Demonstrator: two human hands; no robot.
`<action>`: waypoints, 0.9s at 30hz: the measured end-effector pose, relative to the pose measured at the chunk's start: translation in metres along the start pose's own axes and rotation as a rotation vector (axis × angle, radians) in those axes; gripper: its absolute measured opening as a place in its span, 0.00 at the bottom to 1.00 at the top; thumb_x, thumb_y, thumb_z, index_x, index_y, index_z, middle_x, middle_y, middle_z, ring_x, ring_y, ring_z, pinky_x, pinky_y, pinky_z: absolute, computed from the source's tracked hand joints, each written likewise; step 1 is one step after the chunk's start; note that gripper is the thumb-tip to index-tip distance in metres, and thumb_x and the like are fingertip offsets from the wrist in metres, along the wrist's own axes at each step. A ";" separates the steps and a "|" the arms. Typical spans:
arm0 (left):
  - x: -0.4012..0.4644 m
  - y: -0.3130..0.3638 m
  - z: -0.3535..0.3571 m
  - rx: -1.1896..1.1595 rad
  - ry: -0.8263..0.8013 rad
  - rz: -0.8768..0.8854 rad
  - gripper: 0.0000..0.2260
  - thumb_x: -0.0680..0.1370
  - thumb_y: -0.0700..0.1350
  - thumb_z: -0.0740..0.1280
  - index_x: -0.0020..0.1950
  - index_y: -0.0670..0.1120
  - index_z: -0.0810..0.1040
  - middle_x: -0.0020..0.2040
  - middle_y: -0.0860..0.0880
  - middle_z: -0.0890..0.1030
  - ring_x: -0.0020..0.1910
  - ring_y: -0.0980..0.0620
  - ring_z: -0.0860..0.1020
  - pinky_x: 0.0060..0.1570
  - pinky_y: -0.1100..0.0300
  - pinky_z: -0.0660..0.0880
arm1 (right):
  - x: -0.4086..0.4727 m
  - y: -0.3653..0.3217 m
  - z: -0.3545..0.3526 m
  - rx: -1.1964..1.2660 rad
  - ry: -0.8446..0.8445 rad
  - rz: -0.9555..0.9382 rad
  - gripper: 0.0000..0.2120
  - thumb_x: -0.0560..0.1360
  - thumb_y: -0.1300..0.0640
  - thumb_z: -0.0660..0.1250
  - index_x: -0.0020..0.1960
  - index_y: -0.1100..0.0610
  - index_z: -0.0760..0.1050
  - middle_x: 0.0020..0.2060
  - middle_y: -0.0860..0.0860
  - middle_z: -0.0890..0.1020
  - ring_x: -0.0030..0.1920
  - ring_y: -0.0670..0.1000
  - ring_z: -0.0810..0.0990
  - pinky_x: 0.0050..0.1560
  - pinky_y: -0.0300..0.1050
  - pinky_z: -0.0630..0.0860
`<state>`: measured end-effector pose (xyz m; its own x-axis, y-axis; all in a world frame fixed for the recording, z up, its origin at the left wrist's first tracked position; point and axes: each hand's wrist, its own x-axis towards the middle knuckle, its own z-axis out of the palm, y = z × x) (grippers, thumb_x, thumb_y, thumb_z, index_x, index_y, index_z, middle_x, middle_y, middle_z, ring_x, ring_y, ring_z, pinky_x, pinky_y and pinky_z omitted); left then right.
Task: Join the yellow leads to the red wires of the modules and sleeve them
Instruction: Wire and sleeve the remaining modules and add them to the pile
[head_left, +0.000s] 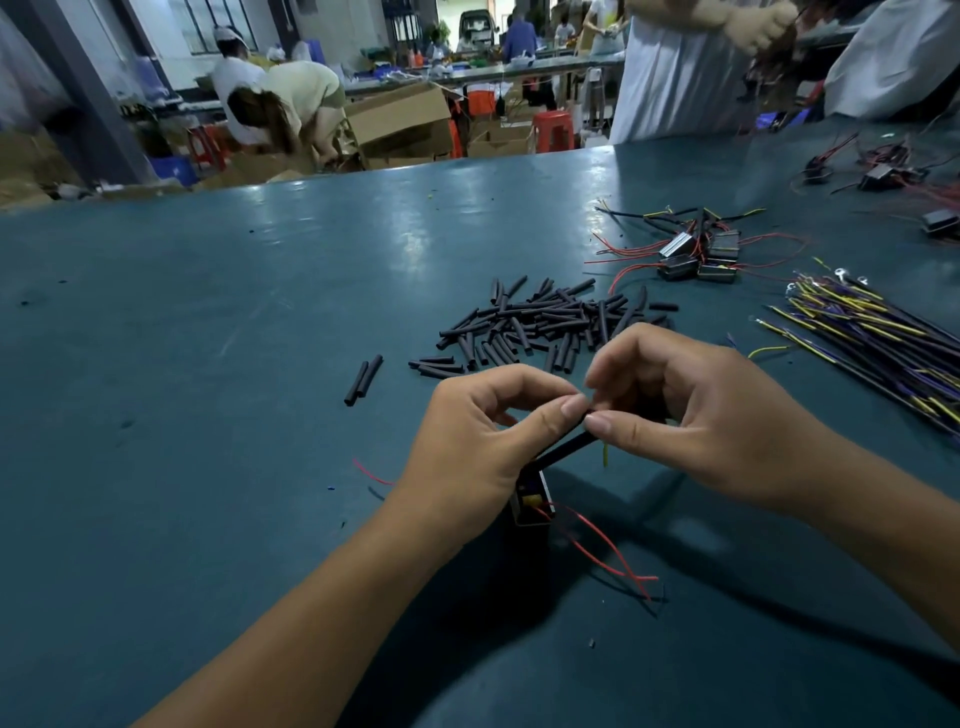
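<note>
My left hand (480, 447) and my right hand (691, 410) meet above the table, thumbs and forefingers pinching the upper end of a black sleeve (563, 451). The sleeve slants down to a small black module (531, 501) under my left palm. A short yellow lead end (605, 454) hangs below my right thumb. Red wires (605, 545) trail from the module toward me. A pile of black sleeves (540, 325) lies just beyond my hands. Several modules with red wires (698, 254) sit far right, and a bundle of yellow leads (862, 332) lies at the right edge.
The teal table (234, 338) stretches left. Two loose sleeves (362, 379) lie left of the pile. A person in white stands at the far right table edge (675, 67) handling wires. Cardboard boxes (400, 119) and red stools are beyond the table.
</note>
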<state>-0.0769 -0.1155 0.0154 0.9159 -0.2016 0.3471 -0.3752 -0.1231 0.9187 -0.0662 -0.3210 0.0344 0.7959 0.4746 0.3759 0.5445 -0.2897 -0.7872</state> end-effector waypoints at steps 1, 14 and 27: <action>0.000 -0.001 0.001 -0.055 0.006 -0.024 0.07 0.75 0.48 0.74 0.45 0.44 0.85 0.42 0.46 0.86 0.42 0.52 0.81 0.46 0.48 0.77 | 0.000 0.000 -0.001 -0.066 0.018 -0.010 0.11 0.71 0.48 0.73 0.48 0.52 0.76 0.39 0.49 0.82 0.38 0.49 0.81 0.42 0.45 0.78; -0.008 -0.002 0.015 -0.194 0.224 -0.015 0.04 0.74 0.42 0.75 0.43 0.42 0.83 0.38 0.46 0.86 0.37 0.51 0.84 0.41 0.60 0.81 | 0.001 -0.001 -0.002 -0.163 0.016 -0.020 0.07 0.74 0.48 0.71 0.43 0.51 0.79 0.35 0.49 0.81 0.35 0.51 0.79 0.38 0.51 0.76; -0.016 0.008 0.011 0.417 0.224 0.277 0.08 0.74 0.44 0.76 0.52 0.45 0.87 0.44 0.56 0.86 0.44 0.64 0.83 0.45 0.62 0.80 | 0.002 0.001 -0.003 -0.112 0.062 0.014 0.05 0.74 0.49 0.70 0.42 0.49 0.80 0.33 0.50 0.81 0.32 0.48 0.75 0.34 0.45 0.73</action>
<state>-0.0962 -0.1244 0.0154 0.7655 -0.0749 0.6391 -0.5898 -0.4788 0.6503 -0.0632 -0.3222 0.0359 0.8166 0.4183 0.3978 0.5566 -0.3881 -0.7345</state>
